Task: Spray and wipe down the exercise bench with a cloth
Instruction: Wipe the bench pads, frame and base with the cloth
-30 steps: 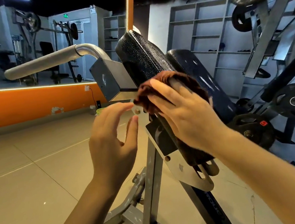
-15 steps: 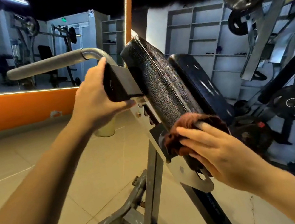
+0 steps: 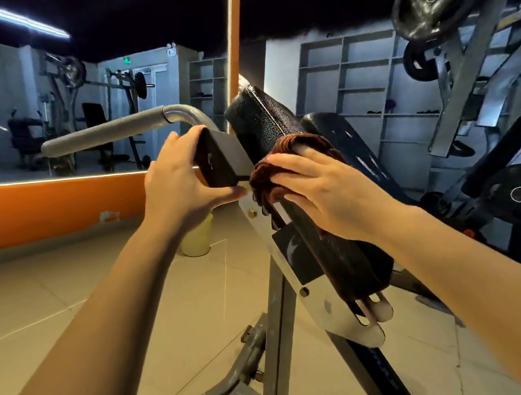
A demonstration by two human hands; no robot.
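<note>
- One rust-brown terry cloth [image 3: 286,172] lies bunched on the side edge of the black textured vinyl bench pad [image 3: 259,117], under the right hand [image 3: 330,188], whose fingers press it flat.
- Left hand [image 3: 177,187] grips the black square bracket [image 3: 217,159] beside the pad.
- Grey steel frame [image 3: 271,327] stands on the beige tiled floor [image 3: 45,305].
</note>
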